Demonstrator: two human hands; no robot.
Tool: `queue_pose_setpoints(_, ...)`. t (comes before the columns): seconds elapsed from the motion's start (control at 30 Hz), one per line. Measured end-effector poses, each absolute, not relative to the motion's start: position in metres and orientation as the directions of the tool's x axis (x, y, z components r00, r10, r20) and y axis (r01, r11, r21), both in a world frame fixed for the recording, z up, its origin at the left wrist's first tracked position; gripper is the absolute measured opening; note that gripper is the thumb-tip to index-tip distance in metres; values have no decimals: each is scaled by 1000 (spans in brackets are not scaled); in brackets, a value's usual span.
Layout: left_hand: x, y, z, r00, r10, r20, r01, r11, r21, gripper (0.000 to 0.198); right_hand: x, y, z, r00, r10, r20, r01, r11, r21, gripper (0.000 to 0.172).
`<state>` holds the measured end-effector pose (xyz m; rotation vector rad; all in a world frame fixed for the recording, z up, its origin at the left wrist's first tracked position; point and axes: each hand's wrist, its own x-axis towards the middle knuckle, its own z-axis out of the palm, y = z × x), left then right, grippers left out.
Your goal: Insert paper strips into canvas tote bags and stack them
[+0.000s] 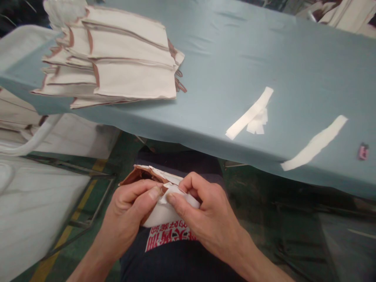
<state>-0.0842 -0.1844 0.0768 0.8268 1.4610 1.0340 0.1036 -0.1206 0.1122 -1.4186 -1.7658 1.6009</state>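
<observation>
Over my lap, both hands pinch the edge of a cream fabric bag (158, 215) with brown trim. My left hand (129, 203) has thumb and forefinger closed on the brown-trimmed edge. Close beside it, my right hand (205, 203) grips the white cloth between thumb and bent fingers. The bag's brown inside shows at its upper left, and the fingertips cover part of the edge. Red printed lettering (170, 233) shows just below the bag; I cannot tell whether it belongs to the bag or to the apron.
A stack of cream bags (132, 74) with brown edging lies on the blue-green table (205, 109). White strips (249, 111) and another strip (315, 143) lie to the right, near a small pink object (363, 151). White bins (35, 203) holding more bags stand at left.
</observation>
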Motion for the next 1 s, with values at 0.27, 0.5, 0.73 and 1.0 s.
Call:
queue_pose_setpoints(0.27, -84, -167, 88, -80, 824, -560, -190, 539, 820, 43, 107, -109, 97, -490, 801, -343, 372, -164, -914, 27)
queue_pose_setpoints(0.5, -79, -161, 91, -73, 799, -596, -198, 574, 794, 41, 112, -111, 94, -478, 863, -161, 298, -12, -955, 24)
queue_pose_setpoints(0.73, -76, -157, 89, -65, 825, -562, -160, 547, 822, 48, 117, -111, 97, -488, 818, -306, 178, -249, -952, 30)
queue_pose_setpoints(1.0, -81, -163, 81, -54, 851, -522, -91, 517, 851, 48, 113, -110, 90, -458, 819, -345, 212, -276, -938, 31)
